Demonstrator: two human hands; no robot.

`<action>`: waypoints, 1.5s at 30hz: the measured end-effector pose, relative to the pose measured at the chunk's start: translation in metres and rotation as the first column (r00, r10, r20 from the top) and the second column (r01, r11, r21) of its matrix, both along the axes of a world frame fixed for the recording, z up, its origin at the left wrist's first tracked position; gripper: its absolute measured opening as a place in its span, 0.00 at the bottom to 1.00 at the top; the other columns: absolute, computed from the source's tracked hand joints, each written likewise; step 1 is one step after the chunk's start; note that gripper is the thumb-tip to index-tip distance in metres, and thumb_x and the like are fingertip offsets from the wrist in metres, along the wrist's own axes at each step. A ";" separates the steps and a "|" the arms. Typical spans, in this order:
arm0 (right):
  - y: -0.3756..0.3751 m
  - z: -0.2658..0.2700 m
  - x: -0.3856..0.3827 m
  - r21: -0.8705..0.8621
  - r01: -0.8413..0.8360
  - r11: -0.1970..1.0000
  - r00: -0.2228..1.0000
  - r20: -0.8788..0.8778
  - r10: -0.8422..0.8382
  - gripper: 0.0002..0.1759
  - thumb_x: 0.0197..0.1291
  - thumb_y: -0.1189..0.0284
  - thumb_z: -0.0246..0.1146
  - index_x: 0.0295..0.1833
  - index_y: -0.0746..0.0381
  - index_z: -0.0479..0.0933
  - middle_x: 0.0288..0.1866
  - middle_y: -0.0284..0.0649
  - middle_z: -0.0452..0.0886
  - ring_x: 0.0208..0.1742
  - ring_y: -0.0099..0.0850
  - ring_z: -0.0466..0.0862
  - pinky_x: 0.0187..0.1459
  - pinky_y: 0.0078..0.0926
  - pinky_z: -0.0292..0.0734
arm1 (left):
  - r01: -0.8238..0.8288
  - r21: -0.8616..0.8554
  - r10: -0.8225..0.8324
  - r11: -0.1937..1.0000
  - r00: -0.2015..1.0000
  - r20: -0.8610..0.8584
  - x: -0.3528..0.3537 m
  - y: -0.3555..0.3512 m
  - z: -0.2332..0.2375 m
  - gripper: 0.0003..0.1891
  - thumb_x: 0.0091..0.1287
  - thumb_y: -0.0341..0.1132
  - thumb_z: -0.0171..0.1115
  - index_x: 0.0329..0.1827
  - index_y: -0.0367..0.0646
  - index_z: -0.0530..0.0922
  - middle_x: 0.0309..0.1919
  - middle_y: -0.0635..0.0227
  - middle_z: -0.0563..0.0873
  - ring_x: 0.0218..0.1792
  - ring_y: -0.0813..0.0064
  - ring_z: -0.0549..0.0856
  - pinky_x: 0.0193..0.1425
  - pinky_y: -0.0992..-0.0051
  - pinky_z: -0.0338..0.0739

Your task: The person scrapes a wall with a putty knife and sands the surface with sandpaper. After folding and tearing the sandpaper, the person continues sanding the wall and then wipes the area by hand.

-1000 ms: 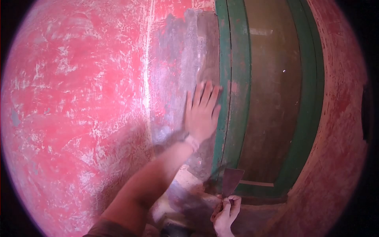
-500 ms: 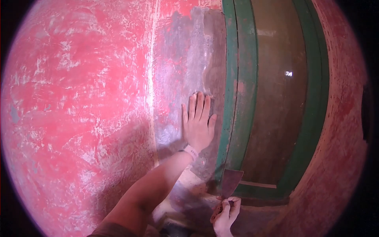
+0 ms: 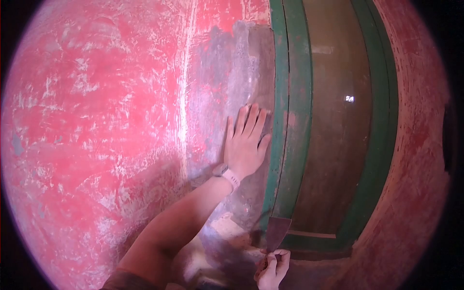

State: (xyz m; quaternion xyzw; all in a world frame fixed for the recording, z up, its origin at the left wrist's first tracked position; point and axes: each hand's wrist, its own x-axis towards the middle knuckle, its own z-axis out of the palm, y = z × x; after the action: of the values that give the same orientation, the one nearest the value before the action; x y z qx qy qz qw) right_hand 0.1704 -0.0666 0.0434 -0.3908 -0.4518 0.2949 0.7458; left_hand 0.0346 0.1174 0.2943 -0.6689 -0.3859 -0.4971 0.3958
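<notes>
My left hand (image 3: 245,150) lies palm-down against the wall, fingers spread, on a grey-brown stripped patch (image 3: 244,72) beside a green frame. A light-coloured wristband (image 3: 230,178) circles that wrist. Lower right, my right hand (image 3: 273,270) grips a putty knife (image 3: 277,233) near the base of its blade. The flat, wide blade points upward and overlaps the lower part of the green frame (image 3: 292,159) in this view. The fingers hide most of the knife's handle.
Worn red paint with pale scrapes covers the wall (image 3: 96,111) on the left. A brownish panel (image 3: 336,145) sits inside the green frame at right, and more reddish wall (image 3: 415,193) curves beyond it. Chipped, pale plaster (image 3: 229,227) shows below my left wrist.
My left hand has slid upward along the stripped patch, its fingers spreading more. The view has tilted slightly, so the wall appears lower. The right hand still holds the putty knife.
</notes>
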 end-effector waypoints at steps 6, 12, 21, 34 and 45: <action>0.013 -0.008 0.009 -0.023 -0.134 0.991 0.968 -0.216 0.126 0.06 0.78 0.69 0.58 0.52 0.59 0.72 0.48 0.38 0.80 0.49 0.29 0.78 0.56 0.31 0.76 | -0.067 -0.070 0.069 0.995 0.997 0.019 0.008 0.000 -0.080 0.37 0.81 0.48 0.57 0.90 0.47 0.60 0.90 0.58 0.58 0.90 0.50 0.54 0.91 0.41 0.44; 0.030 -0.033 0.010 0.033 -0.090 0.995 0.959 -0.268 0.095 0.04 0.79 0.70 0.60 0.52 0.55 0.72 0.45 0.37 0.82 0.41 0.24 0.79 0.38 0.23 0.77 | -0.060 -0.026 0.055 0.998 0.986 -0.158 -0.003 -0.007 -0.020 0.35 0.81 0.48 0.56 0.89 0.50 0.63 0.89 0.60 0.60 0.89 0.52 0.56 0.90 0.40 0.46; 0.039 -0.049 0.010 0.045 -0.142 0.989 0.963 -0.223 0.149 0.04 0.80 0.70 0.60 0.52 0.54 0.71 0.32 0.28 0.74 0.28 0.18 0.72 0.24 0.18 0.67 | -0.022 -0.016 0.018 1.000 0.972 -0.234 0.006 0.001 -0.032 0.35 0.80 0.46 0.58 0.89 0.51 0.62 0.89 0.61 0.62 0.89 0.54 0.57 0.90 0.40 0.47; 0.037 -0.042 0.011 0.196 0.058 0.979 0.997 -0.051 -0.049 0.05 0.79 0.69 0.61 0.53 0.54 0.71 0.34 0.30 0.74 0.23 0.20 0.69 0.20 0.21 0.66 | -0.037 0.034 0.040 0.999 0.996 -0.083 0.028 -0.005 0.029 0.35 0.80 0.43 0.57 0.89 0.47 0.62 0.89 0.58 0.60 0.89 0.52 0.56 0.89 0.41 0.48; -0.004 -0.004 0.015 0.011 -0.081 0.997 0.964 -0.253 0.081 0.05 0.77 0.70 0.60 0.52 0.56 0.72 0.42 0.35 0.80 0.41 0.23 0.77 0.39 0.23 0.74 | 0.108 -0.294 -0.127 0.950 0.991 -0.048 -0.015 -0.062 -0.170 0.30 0.78 0.38 0.63 0.83 0.46 0.72 0.82 0.57 0.72 0.83 0.54 0.69 0.88 0.52 0.61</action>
State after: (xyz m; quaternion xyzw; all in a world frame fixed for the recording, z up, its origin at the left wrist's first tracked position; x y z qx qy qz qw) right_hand 0.1853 -0.0707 0.0391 -0.3309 -0.3686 0.3725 0.7848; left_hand 0.0199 0.0558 0.1238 -0.7577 -0.4009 -0.4352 0.2752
